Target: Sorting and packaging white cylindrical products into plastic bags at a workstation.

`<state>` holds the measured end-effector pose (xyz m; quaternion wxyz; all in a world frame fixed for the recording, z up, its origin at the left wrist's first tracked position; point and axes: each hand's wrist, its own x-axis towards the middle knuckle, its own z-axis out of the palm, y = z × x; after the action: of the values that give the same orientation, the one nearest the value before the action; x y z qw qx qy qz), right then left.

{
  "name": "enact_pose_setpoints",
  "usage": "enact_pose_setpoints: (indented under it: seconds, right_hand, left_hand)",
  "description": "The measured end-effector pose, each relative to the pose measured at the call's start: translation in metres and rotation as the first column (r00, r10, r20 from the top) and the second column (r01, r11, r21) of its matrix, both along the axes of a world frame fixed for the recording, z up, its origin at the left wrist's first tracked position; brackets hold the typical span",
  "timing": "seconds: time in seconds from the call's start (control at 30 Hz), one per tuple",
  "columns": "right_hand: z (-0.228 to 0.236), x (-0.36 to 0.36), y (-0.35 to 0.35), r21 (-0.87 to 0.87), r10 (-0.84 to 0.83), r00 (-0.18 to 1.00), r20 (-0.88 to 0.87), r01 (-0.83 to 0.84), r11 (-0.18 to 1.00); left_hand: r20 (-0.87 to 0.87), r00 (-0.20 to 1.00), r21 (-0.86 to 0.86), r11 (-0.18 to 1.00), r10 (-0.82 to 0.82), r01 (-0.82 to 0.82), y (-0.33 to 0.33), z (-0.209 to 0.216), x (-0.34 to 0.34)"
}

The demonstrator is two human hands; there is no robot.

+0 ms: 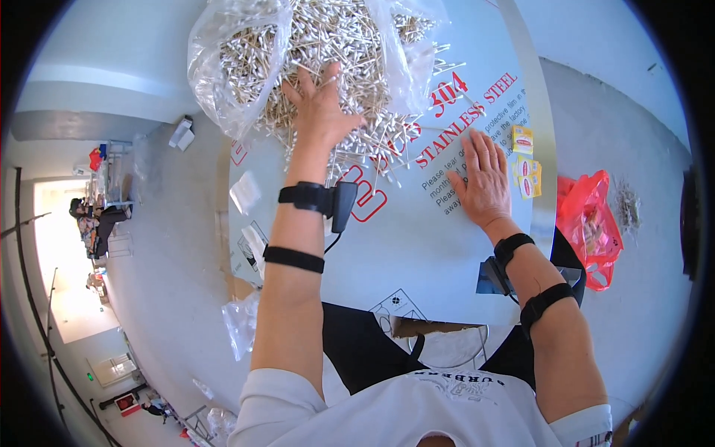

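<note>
A large heap of cotton swabs (339, 37) spills out of a clear plastic bag (205, 71) at the far side of the table. My left hand (320, 112) lies on the near part of the heap, fingers spread, its fingertips among the swabs. Loose swabs (383, 149) fan out to the right of that wrist. Farther right, my right hand (485, 175) rests flat on the table's printed film, fingers stretched out and nothing visible in it. A few single swabs lie just beyond its fingertips. Both forearms wear black straps with small devices.
Yellow-and-white small packets (525, 175) line the table's right edge. A red plastic bag (592, 223) hangs or stands beyond that edge, with scattered swabs (627, 205) on the floor. White wrappers (246, 192) lie at the table's left edge. People (93, 223) are far left.
</note>
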<state>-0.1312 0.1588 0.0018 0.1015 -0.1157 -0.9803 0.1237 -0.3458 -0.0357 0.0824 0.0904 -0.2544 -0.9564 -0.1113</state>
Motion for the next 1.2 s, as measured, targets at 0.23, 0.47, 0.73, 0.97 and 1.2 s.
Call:
enact_pose_setpoints:
  seconds: [0.23, 0.47, 0.73, 0.97, 1.2]
  right_hand:
    - [0.001, 0.002, 0.0, -0.026, -0.002, 1.0, 0.017, 0.002, 1.0]
    - [-0.005, 0.002, 0.001, -0.015, -0.007, 1.0, -0.007, 0.007, 1.0]
    - [-0.005, 0.001, -0.002, 0.002, 0.006, 1.0, -0.018, -0.006, 1.0]
    - [-0.009, 0.002, 0.004, 0.008, -0.01, 1.0, -0.023, 0.01, 1.0]
    - [-0.012, -0.001, 0.0, 0.024, -0.004, 0.998, -0.068, 0.005, 1.0]
  left_hand:
    - [-0.215, 0.976, 0.209, 0.976, -0.021, 0.067, -0.005, 0.027, -0.027]
    - [-0.085, 0.996, 0.23, 0.973, 0.002, 0.017, -0.011, 0.054, -0.011]
    - [-0.063, 0.997, 0.088, 0.995, 0.05, -0.044, -0.009, -0.015, -0.004]
    - [-0.177, 0.981, 0.317, 0.948, 0.084, -0.024, -0.005, -0.001, 0.01]
    - [0.022, 0.98, 0.644, 0.747, 0.197, -0.165, -0.006, -0.016, 0.072]
